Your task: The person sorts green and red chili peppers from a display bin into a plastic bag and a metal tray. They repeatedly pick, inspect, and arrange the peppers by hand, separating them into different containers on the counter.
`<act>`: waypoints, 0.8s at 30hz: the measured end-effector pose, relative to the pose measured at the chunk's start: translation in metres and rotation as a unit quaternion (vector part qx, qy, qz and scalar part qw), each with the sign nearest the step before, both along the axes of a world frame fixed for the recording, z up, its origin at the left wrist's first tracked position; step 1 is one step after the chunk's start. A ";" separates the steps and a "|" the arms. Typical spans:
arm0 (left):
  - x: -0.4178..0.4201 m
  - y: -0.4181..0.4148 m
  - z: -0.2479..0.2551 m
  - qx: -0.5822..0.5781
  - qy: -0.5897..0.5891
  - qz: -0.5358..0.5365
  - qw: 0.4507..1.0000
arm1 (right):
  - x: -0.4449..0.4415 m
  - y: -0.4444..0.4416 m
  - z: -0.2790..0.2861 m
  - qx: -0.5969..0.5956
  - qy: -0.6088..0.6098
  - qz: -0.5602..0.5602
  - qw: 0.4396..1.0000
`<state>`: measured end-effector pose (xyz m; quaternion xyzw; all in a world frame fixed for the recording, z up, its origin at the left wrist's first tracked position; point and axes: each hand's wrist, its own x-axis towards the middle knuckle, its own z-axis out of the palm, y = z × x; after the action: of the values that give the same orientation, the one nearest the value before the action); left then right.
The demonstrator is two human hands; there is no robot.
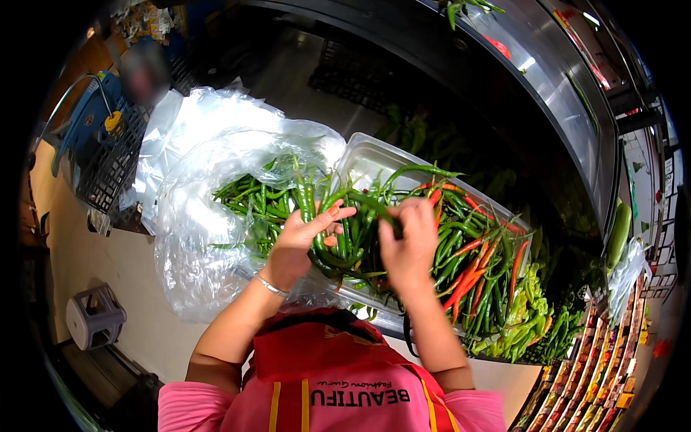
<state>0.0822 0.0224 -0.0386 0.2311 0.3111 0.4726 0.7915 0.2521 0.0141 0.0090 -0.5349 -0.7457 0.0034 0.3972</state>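
Observation:
Long green chili peppers (306, 201) lie in and across my left hand (302, 235), whose fingers are partly closed around them over the left end of a pale plastic tray (372, 143). My right hand (410, 235), slightly blurred, pinches a long green pepper (370, 202) above the tray's middle. Below and to the right, the tray holds green peppers and several red chili peppers (472, 278). To the left, a large clear plastic bag (189, 237) lies open with many green peppers (259, 197) in it. A bracelet is on my left wrist.
Light green peppers (523, 313) lie at the tray's right end. A dark display case with a metal shelf (561, 81) curves beyond. A black plastic basket (110, 162) stands at the left, a plastic stool (96, 316) on the floor below. Packaged goods (588, 367) fill shelves at lower right.

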 end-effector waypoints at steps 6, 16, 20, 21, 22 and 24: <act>-0.001 0.000 -0.027 -0.075 0.060 -0.052 0.994 | -0.025 -0.066 -0.034 -0.238 0.132 0.131 0.953; 0.004 0.029 -0.044 0.049 0.249 -0.116 0.960 | 0.003 -0.031 -0.071 -0.269 -0.127 -0.051 0.953; 0.037 0.026 -0.075 0.126 0.362 -0.103 0.918 | -0.004 -0.028 -0.089 -0.295 -0.077 -0.089 0.948; 0.041 0.030 -0.074 0.126 0.312 -0.085 0.938 | -0.002 -0.027 -0.095 -0.279 -0.064 -0.068 0.956; 0.044 0.038 -0.073 0.126 0.260 -0.066 0.955 | 0.001 -0.025 -0.102 -0.262 -0.050 -0.046 0.963; 0.052 0.051 -0.063 0.121 0.218 -0.036 0.968 | 0.005 -0.020 -0.101 -0.245 0.043 -0.007 0.968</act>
<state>0.1341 0.0730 -0.1014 0.4339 0.4082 0.4163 0.6868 0.2571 -0.0056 -0.0919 -0.6201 -0.7008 0.2067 0.2857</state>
